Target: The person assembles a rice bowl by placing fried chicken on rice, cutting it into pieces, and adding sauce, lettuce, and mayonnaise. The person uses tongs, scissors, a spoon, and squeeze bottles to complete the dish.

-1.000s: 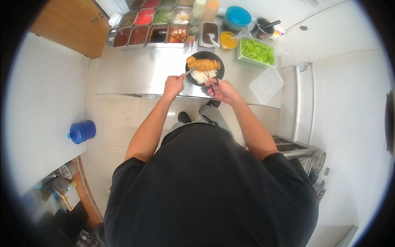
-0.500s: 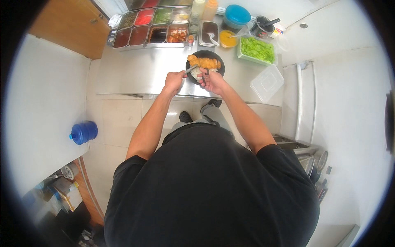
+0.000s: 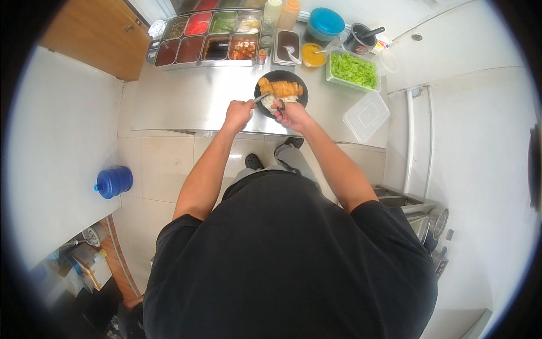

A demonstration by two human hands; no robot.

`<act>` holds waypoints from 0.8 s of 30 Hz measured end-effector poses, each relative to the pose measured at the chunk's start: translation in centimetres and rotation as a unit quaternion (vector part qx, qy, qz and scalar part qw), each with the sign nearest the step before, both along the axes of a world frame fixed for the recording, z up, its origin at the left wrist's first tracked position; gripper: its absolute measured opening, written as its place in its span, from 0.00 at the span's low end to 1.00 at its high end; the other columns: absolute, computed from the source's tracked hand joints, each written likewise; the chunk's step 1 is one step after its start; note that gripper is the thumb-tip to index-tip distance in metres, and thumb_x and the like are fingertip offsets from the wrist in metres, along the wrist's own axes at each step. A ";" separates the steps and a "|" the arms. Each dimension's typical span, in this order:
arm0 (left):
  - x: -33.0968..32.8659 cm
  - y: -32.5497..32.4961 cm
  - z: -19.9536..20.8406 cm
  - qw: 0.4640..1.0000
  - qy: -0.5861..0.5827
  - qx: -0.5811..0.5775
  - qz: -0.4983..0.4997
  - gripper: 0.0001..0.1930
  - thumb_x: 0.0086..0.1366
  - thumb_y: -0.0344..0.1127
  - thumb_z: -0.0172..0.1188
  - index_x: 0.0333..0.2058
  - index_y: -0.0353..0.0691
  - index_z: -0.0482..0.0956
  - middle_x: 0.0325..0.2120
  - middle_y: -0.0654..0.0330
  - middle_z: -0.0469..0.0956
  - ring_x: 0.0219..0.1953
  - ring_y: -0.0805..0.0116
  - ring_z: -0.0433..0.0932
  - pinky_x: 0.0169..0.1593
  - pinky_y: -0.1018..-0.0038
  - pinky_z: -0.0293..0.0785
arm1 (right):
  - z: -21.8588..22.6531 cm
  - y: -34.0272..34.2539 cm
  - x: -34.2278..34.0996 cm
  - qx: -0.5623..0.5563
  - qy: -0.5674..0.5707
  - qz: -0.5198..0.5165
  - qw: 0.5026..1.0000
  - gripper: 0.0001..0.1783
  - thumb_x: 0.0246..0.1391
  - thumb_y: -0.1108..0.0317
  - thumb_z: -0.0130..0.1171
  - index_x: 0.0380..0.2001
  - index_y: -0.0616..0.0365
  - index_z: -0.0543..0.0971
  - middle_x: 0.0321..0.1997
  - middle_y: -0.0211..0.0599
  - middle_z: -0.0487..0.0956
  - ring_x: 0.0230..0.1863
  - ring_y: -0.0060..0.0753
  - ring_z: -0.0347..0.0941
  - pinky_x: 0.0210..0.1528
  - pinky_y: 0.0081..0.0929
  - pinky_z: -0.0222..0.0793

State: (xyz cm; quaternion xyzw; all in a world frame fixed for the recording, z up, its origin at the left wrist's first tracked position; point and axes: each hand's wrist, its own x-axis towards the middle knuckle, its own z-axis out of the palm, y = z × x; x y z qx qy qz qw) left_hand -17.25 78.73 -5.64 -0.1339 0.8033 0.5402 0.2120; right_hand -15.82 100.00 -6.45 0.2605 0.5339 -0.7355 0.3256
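A black bowl point(image 3: 295, 77) stands on the steel counter point(image 3: 186, 96), holding white rice and a fried breaded cutlet point(image 3: 280, 88). My left hand point(image 3: 237, 114) is closed around a metal utensil point(image 3: 261, 98) whose tip reaches into the bowl's near side. My right hand point(image 3: 291, 115) is at the bowl's near rim, fingers closed on a dark-handled tool point(image 3: 280, 105) that is mostly hidden. Both forearms come up from my black shirt.
Behind the bowl sits a row of steel trays point(image 3: 206, 39) with toppings and sauces, squeeze bottles point(image 3: 280, 11), a blue-lidded tub point(image 3: 326, 22), a yellow sauce cup point(image 3: 311, 55) and a tray of lettuce point(image 3: 353, 69). A clear lid point(image 3: 366, 116) lies right. A blue water jug point(image 3: 113, 181) stands on the floor.
My right hand has moved left along the bowl's near rim, closer to my left hand. The bowl and left hand stay about where they were.
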 end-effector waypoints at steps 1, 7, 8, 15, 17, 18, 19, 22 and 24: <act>0.3 -0.1 0.4 0.997 0.042 -0.048 -0.034 0.20 0.67 0.45 0.57 0.35 0.29 0.85 0.20 0.47 0.79 0.23 0.55 0.78 0.31 0.61 0.73 | -0.1 0.0 0.0 0.004 0.004 -0.001 1.000 0.18 0.59 0.53 0.64 0.38 0.59 0.78 0.25 0.26 0.75 0.23 0.16 0.70 0.19 0.12 0.59; 2.1 -1.0 3.1 0.978 0.118 -0.167 -0.049 0.23 0.68 0.48 0.55 0.36 0.27 0.84 0.30 0.37 0.81 0.37 0.41 0.82 0.45 0.57 0.77 | -0.3 0.1 -0.1 -0.007 0.005 -0.011 1.000 0.17 0.59 0.56 0.64 0.38 0.60 0.78 0.25 0.27 0.74 0.22 0.16 0.68 0.18 0.11 0.57; 2.0 -1.1 3.3 0.976 0.135 -0.171 -0.029 0.23 0.68 0.48 0.55 0.35 0.27 0.84 0.30 0.37 0.82 0.36 0.42 0.83 0.45 0.57 0.77 | -0.2 0.1 -0.2 -0.002 0.004 -0.008 1.000 0.17 0.60 0.56 0.64 0.38 0.60 0.78 0.25 0.27 0.74 0.22 0.16 0.68 0.18 0.11 0.57; -1.3 0.1 2.1 0.976 0.111 -0.165 -0.084 0.24 0.68 0.49 0.54 0.34 0.28 0.84 0.30 0.36 0.81 0.37 0.39 0.81 0.44 0.56 0.76 | 0.3 -0.2 -0.2 0.020 0.022 -0.003 1.000 0.14 0.60 0.58 0.63 0.37 0.59 0.79 0.25 0.26 0.74 0.23 0.16 0.68 0.18 0.12 0.57; -1.7 0.1 1.8 0.975 0.130 -0.168 -0.071 0.23 0.68 0.48 0.55 0.33 0.28 0.84 0.29 0.36 0.80 0.37 0.39 0.81 0.44 0.56 0.76 | 0.7 0.0 -0.2 0.021 0.026 -0.003 0.999 0.13 0.60 0.59 0.63 0.37 0.59 0.79 0.25 0.26 0.74 0.23 0.16 0.69 0.19 0.12 0.58; -2.0 0.0 1.8 0.973 0.135 -0.174 -0.076 0.22 0.67 0.47 0.55 0.32 0.28 0.84 0.29 0.37 0.81 0.36 0.40 0.81 0.45 0.56 0.76 | 1.0 0.2 -0.2 -0.002 0.020 -0.009 1.000 0.13 0.60 0.59 0.63 0.37 0.59 0.79 0.25 0.26 0.74 0.24 0.16 0.69 0.20 0.12 0.58; -2.1 -0.1 1.8 0.971 0.132 -0.181 -0.082 0.21 0.67 0.45 0.56 0.31 0.29 0.84 0.29 0.39 0.82 0.36 0.41 0.82 0.45 0.56 0.76 | 1.3 0.6 -0.2 -0.026 0.015 -0.012 0.999 0.13 0.60 0.59 0.63 0.37 0.60 0.79 0.26 0.26 0.75 0.24 0.16 0.69 0.20 0.12 0.59; -2.5 -0.2 1.9 0.970 0.128 -0.188 -0.086 0.20 0.66 0.44 0.57 0.30 0.29 0.84 0.28 0.40 0.82 0.36 0.42 0.82 0.45 0.56 0.77 | 2.1 1.6 -0.6 -0.080 -0.026 -0.022 0.996 0.13 0.61 0.59 0.62 0.37 0.60 0.78 0.26 0.26 0.75 0.25 0.16 0.70 0.22 0.11 0.60; -2.5 -0.3 1.9 0.970 0.126 -0.188 -0.085 0.20 0.66 0.44 0.57 0.30 0.29 0.84 0.28 0.40 0.82 0.35 0.43 0.82 0.45 0.56 0.77 | 2.2 1.8 -1.1 -0.081 -0.043 -0.016 0.996 0.13 0.61 0.59 0.62 0.37 0.60 0.78 0.26 0.26 0.75 0.25 0.16 0.70 0.22 0.11 0.60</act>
